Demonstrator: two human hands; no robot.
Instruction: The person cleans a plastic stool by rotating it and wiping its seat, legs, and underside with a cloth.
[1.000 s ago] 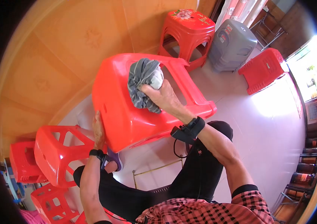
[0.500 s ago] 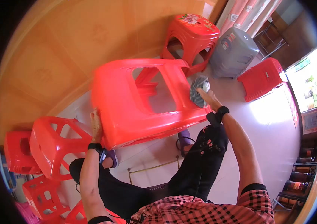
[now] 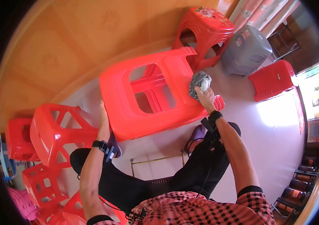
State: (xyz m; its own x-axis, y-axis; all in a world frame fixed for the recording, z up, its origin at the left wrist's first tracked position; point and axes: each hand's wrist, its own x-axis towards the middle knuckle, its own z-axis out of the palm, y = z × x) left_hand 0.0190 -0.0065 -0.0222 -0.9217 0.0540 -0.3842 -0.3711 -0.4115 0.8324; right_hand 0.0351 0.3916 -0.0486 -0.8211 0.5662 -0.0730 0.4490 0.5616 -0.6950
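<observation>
A red plastic stool (image 3: 122,108) lies on its side in front of me, its seat end toward the left and its legs toward the right. My left hand (image 3: 104,119) rests against the seat end with its fingers extended along the plastic. My right hand (image 3: 204,98) is closed on a crumpled grey striped cloth (image 3: 200,83), which touches the stool near the foot end of its legs. Through the opening in the stool's side, its inner ribs and far legs show.
Other red stools (image 3: 48,137) stand at the left. Behind are a flower-topped red stool (image 3: 208,22), grey stacked stools (image 3: 246,50) and a red stack (image 3: 274,80). An orange wall (image 3: 92,45) borders the back left; bottles (image 3: 294,193) stand at the right.
My right hand has moved with the cloth from the seat end to the leg end. The stool has been turned, so its side opening now shows more fully. My left hand has stayed at the seat.
</observation>
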